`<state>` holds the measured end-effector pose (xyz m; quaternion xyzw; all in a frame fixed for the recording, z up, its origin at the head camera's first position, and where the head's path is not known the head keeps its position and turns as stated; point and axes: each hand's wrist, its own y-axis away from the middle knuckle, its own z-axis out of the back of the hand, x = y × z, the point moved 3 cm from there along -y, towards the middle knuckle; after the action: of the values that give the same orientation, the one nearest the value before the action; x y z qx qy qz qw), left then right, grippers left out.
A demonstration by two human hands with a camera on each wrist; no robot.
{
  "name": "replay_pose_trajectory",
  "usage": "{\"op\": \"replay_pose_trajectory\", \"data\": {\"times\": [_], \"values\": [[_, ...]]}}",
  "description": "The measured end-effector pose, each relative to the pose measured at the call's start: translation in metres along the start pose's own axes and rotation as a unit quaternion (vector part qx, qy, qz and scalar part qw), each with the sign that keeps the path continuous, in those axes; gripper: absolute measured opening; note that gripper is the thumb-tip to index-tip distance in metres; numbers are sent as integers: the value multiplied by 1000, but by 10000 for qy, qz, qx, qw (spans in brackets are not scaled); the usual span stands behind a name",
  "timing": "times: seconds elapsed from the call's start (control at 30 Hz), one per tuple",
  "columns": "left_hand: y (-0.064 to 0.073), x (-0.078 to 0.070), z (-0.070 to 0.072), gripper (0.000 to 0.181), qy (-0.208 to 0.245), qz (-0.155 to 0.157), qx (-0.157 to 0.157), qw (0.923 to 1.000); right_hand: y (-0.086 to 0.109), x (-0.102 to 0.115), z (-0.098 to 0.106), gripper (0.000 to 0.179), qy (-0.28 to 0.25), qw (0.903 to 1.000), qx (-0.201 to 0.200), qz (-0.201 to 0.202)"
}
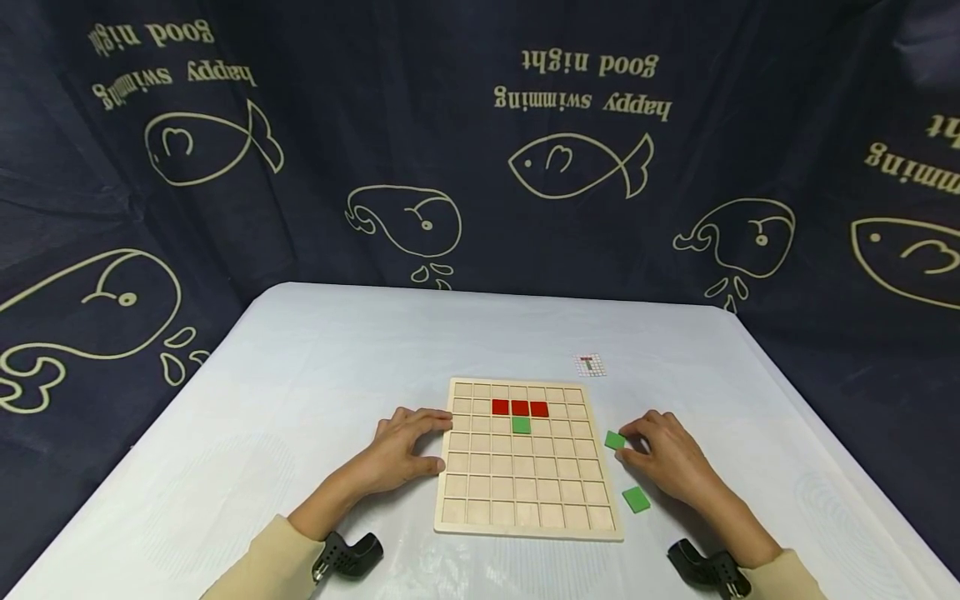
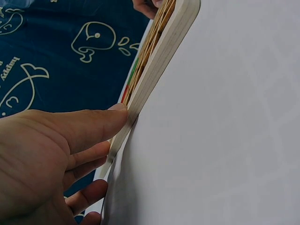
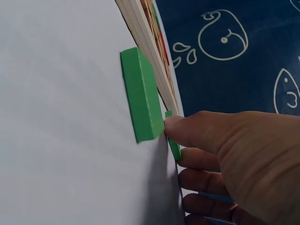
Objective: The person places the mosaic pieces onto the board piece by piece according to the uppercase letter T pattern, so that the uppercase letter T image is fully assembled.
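Observation:
A wooden grid board lies flat on the white table. Three red tiles form a row in its upper part, with one green tile below the middle one. My left hand rests against the board's left edge, thumb and fingers spread apart; the left wrist view shows the thumb at the rim. Right of the board, my right hand pinches a loose green tile between thumb and index finger, low over the table. Another green tile lies nearer to me, beside the board's right edge.
A small card printed with a coloured T pattern on a grid lies beyond the board's far right corner. Behind the white table hangs a dark blue cloth with fish and whale drawings.

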<state>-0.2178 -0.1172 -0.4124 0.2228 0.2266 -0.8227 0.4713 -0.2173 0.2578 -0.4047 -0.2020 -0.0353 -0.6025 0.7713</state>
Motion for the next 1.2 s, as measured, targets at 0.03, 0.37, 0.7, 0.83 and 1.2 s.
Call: {"op": "replay_pose_trajectory", "data": {"times": [0.03, 0.37, 0.7, 0.83, 1.2], "values": [[0, 0, 0, 52, 4, -2, -2, 10000, 0, 0, 0, 22, 5, 10000, 2, -11], [0, 1, -1, 52, 10, -4, 4, 10000, 0, -1, -1, 19, 33, 10000, -3, -22], [0, 1, -1, 52, -1, -25, 4, 10000, -1, 1, 0, 18, 40, 9999, -82, 62], [0, 1, -1, 52, -12, -11, 0, 10000, -3, 4, 3, 20, 5, 9998, -142, 107], [0, 1, 0, 52, 8, -32, -2, 10000, -12, 25, 4, 18, -199, 9988, -69, 448]]}}
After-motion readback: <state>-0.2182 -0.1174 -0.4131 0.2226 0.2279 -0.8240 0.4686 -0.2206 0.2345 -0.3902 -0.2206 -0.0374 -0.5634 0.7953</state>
